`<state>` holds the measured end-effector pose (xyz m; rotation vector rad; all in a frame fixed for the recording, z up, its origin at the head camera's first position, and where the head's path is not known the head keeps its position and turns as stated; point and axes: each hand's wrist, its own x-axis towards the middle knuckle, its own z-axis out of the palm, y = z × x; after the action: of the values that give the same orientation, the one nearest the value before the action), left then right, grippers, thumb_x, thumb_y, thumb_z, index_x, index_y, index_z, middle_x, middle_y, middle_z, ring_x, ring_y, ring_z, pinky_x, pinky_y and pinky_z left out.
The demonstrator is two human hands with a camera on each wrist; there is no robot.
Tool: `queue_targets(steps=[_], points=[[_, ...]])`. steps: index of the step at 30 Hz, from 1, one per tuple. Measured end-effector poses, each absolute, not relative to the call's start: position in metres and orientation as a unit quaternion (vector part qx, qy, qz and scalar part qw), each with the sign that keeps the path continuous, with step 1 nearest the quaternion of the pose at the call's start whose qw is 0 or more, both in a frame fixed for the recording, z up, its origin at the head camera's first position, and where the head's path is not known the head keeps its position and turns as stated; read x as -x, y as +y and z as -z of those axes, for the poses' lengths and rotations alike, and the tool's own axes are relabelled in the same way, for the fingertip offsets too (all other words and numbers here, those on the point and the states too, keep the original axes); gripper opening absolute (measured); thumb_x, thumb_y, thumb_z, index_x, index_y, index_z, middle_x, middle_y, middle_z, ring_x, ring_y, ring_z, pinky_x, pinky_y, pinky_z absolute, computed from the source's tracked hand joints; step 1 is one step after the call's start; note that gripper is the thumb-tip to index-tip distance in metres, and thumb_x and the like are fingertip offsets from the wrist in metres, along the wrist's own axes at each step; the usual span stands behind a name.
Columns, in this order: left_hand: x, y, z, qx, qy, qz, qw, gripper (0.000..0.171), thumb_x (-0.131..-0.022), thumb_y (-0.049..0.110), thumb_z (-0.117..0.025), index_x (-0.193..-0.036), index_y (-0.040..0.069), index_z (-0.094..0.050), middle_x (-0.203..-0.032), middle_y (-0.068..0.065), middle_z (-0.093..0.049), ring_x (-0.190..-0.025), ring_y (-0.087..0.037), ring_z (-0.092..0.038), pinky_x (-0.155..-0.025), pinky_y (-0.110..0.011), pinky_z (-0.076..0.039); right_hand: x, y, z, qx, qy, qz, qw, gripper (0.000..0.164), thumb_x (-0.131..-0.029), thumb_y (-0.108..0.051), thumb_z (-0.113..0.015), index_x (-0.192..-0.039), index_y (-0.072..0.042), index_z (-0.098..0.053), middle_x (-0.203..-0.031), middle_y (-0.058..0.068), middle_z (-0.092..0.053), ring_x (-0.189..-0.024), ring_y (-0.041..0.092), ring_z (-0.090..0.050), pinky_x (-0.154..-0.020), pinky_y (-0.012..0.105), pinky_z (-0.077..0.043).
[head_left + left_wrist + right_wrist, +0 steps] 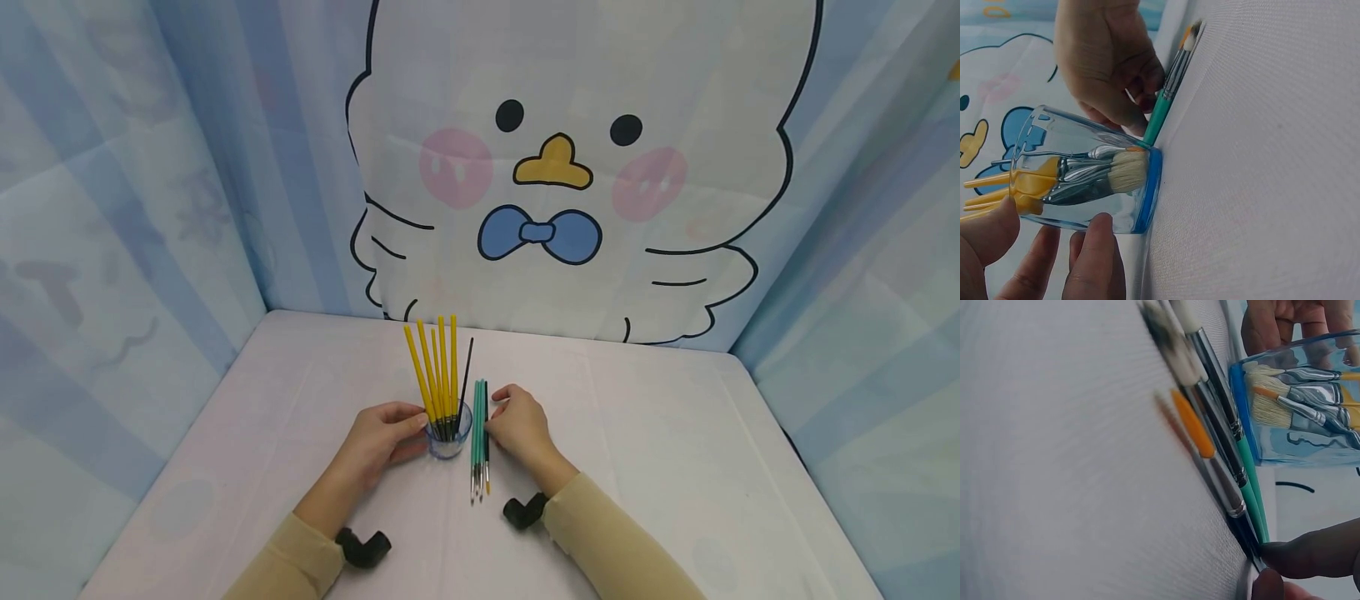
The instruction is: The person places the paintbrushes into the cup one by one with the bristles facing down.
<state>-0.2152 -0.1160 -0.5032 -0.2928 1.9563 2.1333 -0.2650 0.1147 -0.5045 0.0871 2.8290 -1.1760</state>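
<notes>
Yellow-handled brushes fan up out of the clear cup, bristles down inside it, and what a bright bunch they make! One dark-handled brush shares the cup with them, leaning out over its right side. And the cup itself? Upright on the pale table, with the person's left hand at its left, thumb and fingertips clamped on its wall.

Now look to the right of the cup: green-handled brushes lie just beside it in a neat row, tips pointing towards the person. Alongside them, on the side away from the cup, is a black-handled brush with orange bristles, and the right hand has it, thumb and finger pinched together on the dark handle.

Behind the cup hangs a cloth backdrop, its big cartoon face sporting a blue bow tie.
</notes>
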Motion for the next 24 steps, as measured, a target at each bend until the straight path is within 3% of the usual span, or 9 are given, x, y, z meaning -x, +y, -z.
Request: queue_targets(steps=[12, 24], points=[[0.2159, -0.1169, 0.5049, 0.101, 0.67, -0.725, 0.119, 0.033, -0.102, 0.014, -0.075, -0.129, -0.005, -0.07, -0.123, -0.017, -0.07, -0.105, -0.021, -0.071, -0.097, -0.045, -0.067, 0.265, 0.113, 0.499, -0.017, 0.936, 0.349, 0.05, 0.045, -0.08, 0.002, -0.07, -0.124, -0.005, -0.068, -0.073, 0.001, -0.063, -0.053, 0.015, -0.058, -0.052, 0.026, -0.044], [0.2158, -0.1167, 0.5025, 0.107, 0.671, -0.724, 0.119, 0.031, -0.102, 0.013, -0.075, -0.128, -0.004, -0.071, -0.124, -0.018, -0.07, -0.106, -0.023, -0.072, -0.096, -0.043, -0.068, 0.2687, 0.1113, 0.4996, -0.025, 0.945, 0.322, 0.047, 0.046, -0.077, 0.001, -0.072, -0.123, -0.002, -0.069, -0.083, 0.006, -0.066, -0.07, 0.021, -0.059, -0.059, 0.028, -0.047]])
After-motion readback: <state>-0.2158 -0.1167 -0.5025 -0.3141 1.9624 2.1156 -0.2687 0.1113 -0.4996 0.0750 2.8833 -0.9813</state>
